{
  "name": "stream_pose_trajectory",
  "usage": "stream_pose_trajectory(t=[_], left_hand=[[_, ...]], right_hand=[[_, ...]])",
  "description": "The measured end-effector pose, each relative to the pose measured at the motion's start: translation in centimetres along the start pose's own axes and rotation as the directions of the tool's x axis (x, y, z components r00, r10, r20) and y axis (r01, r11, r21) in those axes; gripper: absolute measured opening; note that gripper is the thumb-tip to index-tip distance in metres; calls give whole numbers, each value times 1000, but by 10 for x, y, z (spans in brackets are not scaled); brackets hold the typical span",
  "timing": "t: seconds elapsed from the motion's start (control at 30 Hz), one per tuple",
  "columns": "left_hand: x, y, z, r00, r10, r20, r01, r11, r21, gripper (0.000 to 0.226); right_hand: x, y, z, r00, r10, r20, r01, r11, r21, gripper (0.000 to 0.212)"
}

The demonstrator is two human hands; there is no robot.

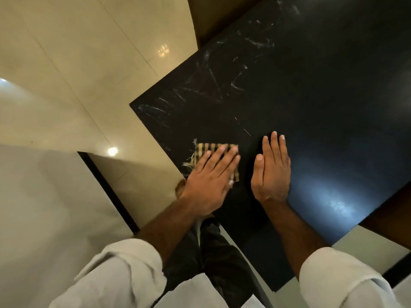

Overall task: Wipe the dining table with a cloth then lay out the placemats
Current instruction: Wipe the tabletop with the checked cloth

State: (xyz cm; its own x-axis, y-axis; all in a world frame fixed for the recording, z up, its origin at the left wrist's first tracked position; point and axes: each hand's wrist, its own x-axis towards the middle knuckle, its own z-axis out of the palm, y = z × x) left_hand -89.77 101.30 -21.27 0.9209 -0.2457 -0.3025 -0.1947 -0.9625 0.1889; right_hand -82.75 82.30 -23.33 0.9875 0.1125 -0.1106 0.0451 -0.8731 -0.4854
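At the dark surface's point(311, 90) corner, the left hand point(209, 183) presses a checked cloth point(211, 148), right hand point(272, 174) flat, fingers point(224, 157) straight together; unpinched, the cloth could slide off the edge.

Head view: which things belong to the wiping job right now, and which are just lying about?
Job: checked yellow-and-dark fabric cloth; black dining table with whitish smears; left hand pressing flat on the cloth; right hand flat on the table.
Just there: glossy cream tiled floor; white shirt sleeves. No placemats in view.
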Motion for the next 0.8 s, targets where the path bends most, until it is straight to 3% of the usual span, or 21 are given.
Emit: stream_pose_trajectory(t=[0.13, 0.3, 0.37, 0.5, 0.63, 0.7, 0.8], left_hand=[[-10, -63, -5, 985, -170, 15, 170, 985, -24, 73], [61, -103, -24, 934, -349, -81, 341, 935, -97, 71], [82, -86, -28, 935, -342, -98, 333, 938, -96, 73], [80, -24, -22, 989, -147, -34, 144, 986, -82, 75], [57, -13, -36, 999, 10, 38, 5, 928, -374, 70], [54, -44, -53, 997, -77, -6, 65, 873, -483, 69], [61, -102, -67, 963, -270, -12, 243, 883, -401, 68]], right_hand=[[2, -2, 0, 1000, 20, 18, -20, 1000, 5, 68], [2, 1, 2, 999, 24, 28, -24, 1000, 11, 67], [1, 1, 2, 999, 15, 32, -15, 1000, 9, 66], [1, 3, 2, 999, -7, 32, 6, 999, 40, 66], [3, -10, -9, 998, 0, 64, 1, 1000, -14, 71], [6, -34, -8, 992, -48, 114, 63, 990, -123, 76], [4, -77, 12, 969, -125, 214, 171, 963, -209, 83]])
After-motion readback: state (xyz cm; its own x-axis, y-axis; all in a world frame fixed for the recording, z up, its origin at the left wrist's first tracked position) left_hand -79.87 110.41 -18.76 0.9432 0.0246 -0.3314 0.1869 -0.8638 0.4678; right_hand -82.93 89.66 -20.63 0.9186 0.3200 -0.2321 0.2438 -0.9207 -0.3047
